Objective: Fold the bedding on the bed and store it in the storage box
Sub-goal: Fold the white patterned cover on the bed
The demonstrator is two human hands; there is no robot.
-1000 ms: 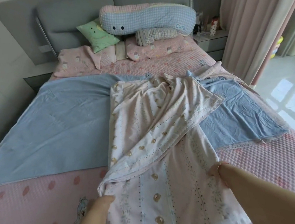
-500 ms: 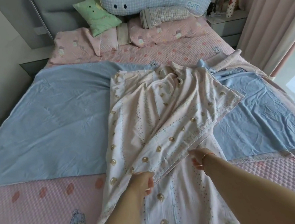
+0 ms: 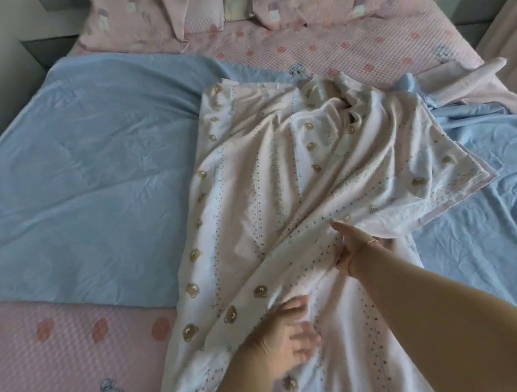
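A white-pink sheet with small bear prints (image 3: 283, 175) lies crumpled down the middle of the bed, its upper layer folded over toward the right. My right hand (image 3: 354, 247) sits at the slanted edge of that folded layer, thumb up, fingers curled into the cloth. Lower down, my left hand (image 3: 287, 338) rests on the sheet with fingers spread; it is blurred. A blue sheet (image 3: 87, 179) is spread under the printed one, reaching out to both sides. No storage box is in view.
The pink quilted bed cover (image 3: 61, 353) shows at the near left. Pink pillows (image 3: 142, 21) line the head of the bed. A crumpled pink blanket (image 3: 472, 80) lies at the right edge, with a curtain (image 3: 510, 17) beyond it.
The view has tilted down and closer to the bed. My right hand has moved forward along the folded edge. My left hand has slid right, and its fingers have spread.
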